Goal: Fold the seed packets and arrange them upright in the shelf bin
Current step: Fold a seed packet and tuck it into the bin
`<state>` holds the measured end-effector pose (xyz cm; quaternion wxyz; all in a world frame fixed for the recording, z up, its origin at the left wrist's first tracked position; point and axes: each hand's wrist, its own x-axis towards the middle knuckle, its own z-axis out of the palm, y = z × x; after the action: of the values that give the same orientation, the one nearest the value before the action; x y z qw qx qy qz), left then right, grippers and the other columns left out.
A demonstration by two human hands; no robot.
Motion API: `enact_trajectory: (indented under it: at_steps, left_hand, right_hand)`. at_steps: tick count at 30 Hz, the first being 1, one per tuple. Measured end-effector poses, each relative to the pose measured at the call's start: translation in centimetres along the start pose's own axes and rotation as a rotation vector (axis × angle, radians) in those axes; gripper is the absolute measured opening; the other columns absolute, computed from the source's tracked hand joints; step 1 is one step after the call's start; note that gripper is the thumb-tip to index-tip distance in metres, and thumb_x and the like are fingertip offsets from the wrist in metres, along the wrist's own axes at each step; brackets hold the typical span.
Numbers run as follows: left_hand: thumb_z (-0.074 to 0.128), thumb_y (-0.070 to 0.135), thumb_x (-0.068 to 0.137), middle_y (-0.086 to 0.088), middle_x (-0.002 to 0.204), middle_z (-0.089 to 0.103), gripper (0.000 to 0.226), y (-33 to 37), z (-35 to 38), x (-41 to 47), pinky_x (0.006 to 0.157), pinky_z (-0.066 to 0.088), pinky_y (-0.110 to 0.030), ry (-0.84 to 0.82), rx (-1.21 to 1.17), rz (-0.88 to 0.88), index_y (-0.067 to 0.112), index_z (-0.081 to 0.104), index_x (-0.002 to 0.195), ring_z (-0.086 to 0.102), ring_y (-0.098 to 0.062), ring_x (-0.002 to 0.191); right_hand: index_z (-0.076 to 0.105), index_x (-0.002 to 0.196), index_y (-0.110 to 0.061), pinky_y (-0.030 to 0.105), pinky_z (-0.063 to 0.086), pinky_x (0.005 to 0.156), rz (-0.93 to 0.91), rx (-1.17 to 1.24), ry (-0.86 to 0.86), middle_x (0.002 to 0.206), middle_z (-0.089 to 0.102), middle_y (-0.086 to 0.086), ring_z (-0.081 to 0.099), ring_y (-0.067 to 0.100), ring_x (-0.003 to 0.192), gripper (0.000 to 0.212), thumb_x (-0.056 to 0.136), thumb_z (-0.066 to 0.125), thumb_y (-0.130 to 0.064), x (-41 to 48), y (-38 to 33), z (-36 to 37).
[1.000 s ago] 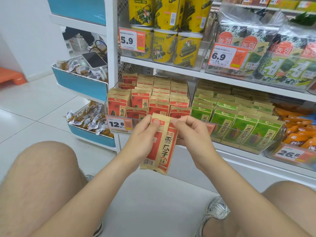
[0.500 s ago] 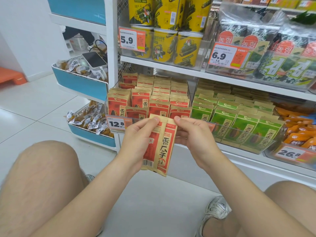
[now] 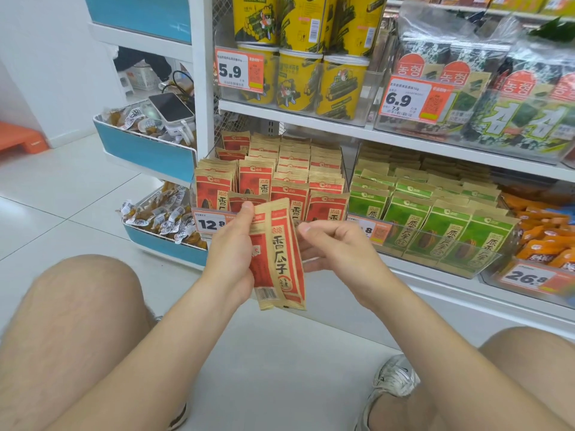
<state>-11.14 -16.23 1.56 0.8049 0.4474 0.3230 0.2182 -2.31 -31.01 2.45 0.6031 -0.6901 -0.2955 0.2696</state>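
Note:
I crouch in front of a shop shelf. My left hand (image 3: 231, 253) grips a red and tan seed packet (image 3: 280, 259) by its left edge, thumb at the top corner. The packet is folded lengthwise and hangs upright, slightly tilted. My right hand (image 3: 337, 253) is just right of it, fingers loosely curled, thumb off the packet; its fingertips reach the packet's right edge. Behind the hands, a clear shelf bin (image 3: 344, 172) holds several rows of the same red packets (image 3: 292, 181) standing upright, with a 12.8 price tag (image 3: 211, 223) on its front.
A clear bin of green packets (image 3: 435, 219) stands right of the red ones, with orange packets (image 3: 544, 244) beyond. Yellow cans (image 3: 298, 76) and seaweed bags (image 3: 513, 104) fill the shelf above. Blue bins of wrapped snacks (image 3: 155, 213) and a phone (image 3: 171, 107) are at left. My knees flank the tiled floor.
My right hand has let go of the packet's top and drawn slightly right. My left hand keeps its hold, and the packet now looks narrower and more tilted.

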Motion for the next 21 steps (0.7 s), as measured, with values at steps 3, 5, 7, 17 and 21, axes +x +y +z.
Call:
enact_trajectory:
  at_steps: [3,5,7,17,21]
  left_hand:
    - [0.056,0.049,0.109,-0.009,0.098,0.083,0.041,0.3,-0.4,0.4,0.072,0.063,-0.039,0.012,0.028,-0.022,0.016,0.078,0.105,0.081,-0.022,0.08]
    - [0.061,0.044,0.108,-0.008,0.099,0.083,0.033,0.0,-0.4,0.4,0.076,0.063,-0.04,-0.029,0.054,0.035,0.015,0.076,0.115,0.081,-0.02,0.083]
    - [0.071,0.036,0.103,-0.003,0.097,0.083,0.033,-0.6,-0.3,0.4,0.081,0.064,-0.042,-0.051,0.064,0.105,0.015,0.064,0.129,0.08,-0.019,0.088]
    - [0.077,0.038,0.096,0.005,0.114,0.081,0.044,-1.5,0.4,-0.6,0.094,0.06,-0.037,-0.275,0.293,0.26,0.001,0.064,0.115,0.077,-0.017,0.106]
    - [0.07,0.034,0.102,-0.001,0.104,0.082,0.026,-1.7,0.4,-0.4,0.086,0.058,-0.035,-0.283,0.314,0.292,0.011,0.072,0.114,0.077,-0.014,0.096]
  right_hand:
    - [0.08,0.113,-0.012,0.034,0.065,0.073,-0.048,-0.023,-0.034,0.1,0.083,0.007,0.081,0.026,0.092,0.02,0.108,0.063,-0.02,-0.3,0.3,0.4]
    - [0.08,0.112,-0.013,0.036,0.066,0.072,-0.073,-0.005,-0.007,0.099,0.083,0.007,0.081,0.028,0.089,0.016,0.106,0.065,-0.017,-0.3,0.5,0.7]
    - [0.079,0.114,-0.013,0.045,0.067,0.074,-0.085,0.008,0.034,0.098,0.083,0.01,0.08,0.035,0.089,0.015,0.106,0.066,-0.016,-0.2,0.7,0.8]
    - [0.078,0.1,-0.008,0.036,0.064,0.062,-0.178,-0.07,0.228,0.085,0.078,0.015,0.078,0.029,0.079,0.012,0.103,0.072,-0.019,0.1,1.4,1.0]
    - [0.075,0.094,-0.007,0.036,0.063,0.062,-0.159,-0.038,0.24,0.081,0.078,0.01,0.076,0.021,0.072,0.022,0.108,0.063,-0.02,0.3,1.5,0.7]
